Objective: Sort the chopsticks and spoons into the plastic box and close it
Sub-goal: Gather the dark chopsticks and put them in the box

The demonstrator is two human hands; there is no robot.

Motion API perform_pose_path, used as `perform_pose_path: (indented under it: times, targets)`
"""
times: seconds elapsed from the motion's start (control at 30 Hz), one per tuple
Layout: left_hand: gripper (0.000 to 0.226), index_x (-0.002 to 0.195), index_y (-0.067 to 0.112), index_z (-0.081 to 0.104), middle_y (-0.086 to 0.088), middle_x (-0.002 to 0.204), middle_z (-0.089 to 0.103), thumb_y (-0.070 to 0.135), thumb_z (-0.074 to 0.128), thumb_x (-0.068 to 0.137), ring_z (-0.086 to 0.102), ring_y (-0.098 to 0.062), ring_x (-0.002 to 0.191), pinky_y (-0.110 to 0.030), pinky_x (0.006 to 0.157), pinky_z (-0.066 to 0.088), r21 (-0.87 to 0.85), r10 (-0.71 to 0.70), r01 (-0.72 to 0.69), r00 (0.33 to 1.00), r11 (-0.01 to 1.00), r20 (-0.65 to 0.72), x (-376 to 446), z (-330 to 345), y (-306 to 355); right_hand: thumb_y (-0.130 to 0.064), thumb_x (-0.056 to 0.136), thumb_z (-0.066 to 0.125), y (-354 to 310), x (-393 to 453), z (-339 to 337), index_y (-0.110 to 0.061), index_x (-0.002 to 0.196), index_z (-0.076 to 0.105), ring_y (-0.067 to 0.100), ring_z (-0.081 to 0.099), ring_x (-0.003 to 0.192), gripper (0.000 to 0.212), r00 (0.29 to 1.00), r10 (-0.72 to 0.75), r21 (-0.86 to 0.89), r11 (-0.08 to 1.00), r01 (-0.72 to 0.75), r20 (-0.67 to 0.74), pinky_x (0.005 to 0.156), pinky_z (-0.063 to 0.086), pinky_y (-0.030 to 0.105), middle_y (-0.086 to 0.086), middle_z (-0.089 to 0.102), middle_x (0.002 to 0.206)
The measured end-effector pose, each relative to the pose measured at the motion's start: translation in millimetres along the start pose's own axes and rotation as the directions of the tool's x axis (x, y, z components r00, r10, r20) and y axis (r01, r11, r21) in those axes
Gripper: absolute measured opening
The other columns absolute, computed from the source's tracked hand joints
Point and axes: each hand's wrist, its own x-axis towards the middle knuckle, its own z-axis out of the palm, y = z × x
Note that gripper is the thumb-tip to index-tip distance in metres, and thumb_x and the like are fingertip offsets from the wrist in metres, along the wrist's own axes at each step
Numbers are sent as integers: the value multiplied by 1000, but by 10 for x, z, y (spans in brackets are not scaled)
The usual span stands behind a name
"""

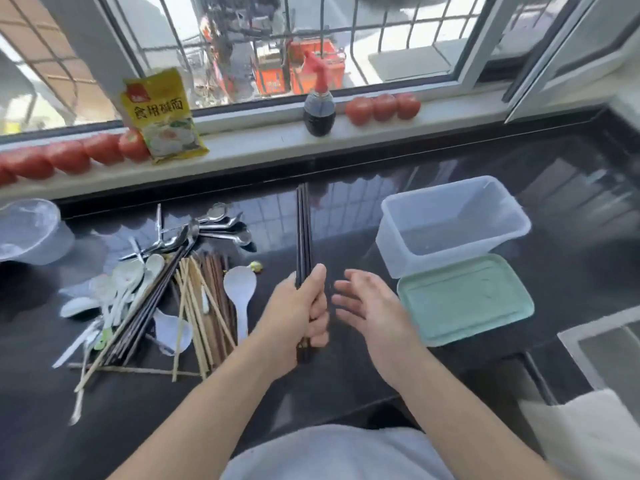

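head view: a bundle of dark, slim lacquered chopsticks is gripped in the left hand, fingers curled tight round the lower part, thumb laid up along the sticks. the long axis runs almost straight away from the body, far tips aimed at the windowsill, short butt ends poking out under the fist. the right hand is held just beside it, fingers spread and relaxed, nothing held, palm turned toward the bundle.

to the right, a clear rectangular plastic box is sat on the glossy black stone countertop, open top, frosted-looking walls, rounded corners. its pale green flat plastic lid is laid on the counter touching the box's near side, rim raised, not on the box.

on the left, a messy heap is spread out: pale bamboo chopsticks, brown wooden chopsticks, more dark ones slanted across, white plastic spoons with rounded bowls, and shiny metal spoons at the far end.

on the white sill, red tomatoes, a yellow food packet and a dark sauce bottle with a red spout can be seen. a clear plastic bowl is parked far left.
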Motion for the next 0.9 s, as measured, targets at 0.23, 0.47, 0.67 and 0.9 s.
perform_pose_path:
  times: [0.23, 0.47, 0.67, 0.9]
  targets:
    - [19, 87, 14, 51, -7, 64, 47, 22, 47, 103, 31, -17, 39, -23, 44, 27, 16, -109, 108, 988, 994, 105, -96, 1404, -215, -31, 92, 70, -979, 316, -1358, -12, 94, 69, 16, 65, 68, 19, 949, -12, -525, 831, 184, 314, 71, 58, 40, 13, 72, 90]
    - [16, 116, 14, 59, -18, 88, 71, 22, 52, 105, 61, -30, 52, -29, 43, 46, 44, 99, -99, 995, 994, 0, 26, 1879, -134, -28, 100, 61, -1218, 530, -1588, 7, 86, 64, 24, 49, 54, 38, 935, 40, -453, 881, 133, 353, 63, 46, 37, 18, 59, 67]
    - [10, 101, 9, 48, -17, 79, 72, 18, 53, 104, 61, -28, 54, -33, 50, 49, -101, 60, -101, 936, 990, -347, 181, 1933, -80, -19, 103, 55, -2186, 948, -1747, -8, 82, 64, 19, 69, 68, 25, 875, -386, -417, 772, 479, 291, 69, 62, 36, 4, 72, 71]
    - [17, 113, 7, 56, -10, 79, 66, 18, 61, 100, 58, -23, 55, -31, 54, 48, -336, -87, -92, 873, 937, -480, 322, 1721, -165, -30, 103, 50, -1964, 1997, -1896, -11, 100, 66, 29, 53, 78, 25, 890, 273, -666, -591, 455, 366, 71, 47, 35, 11, 61, 93]
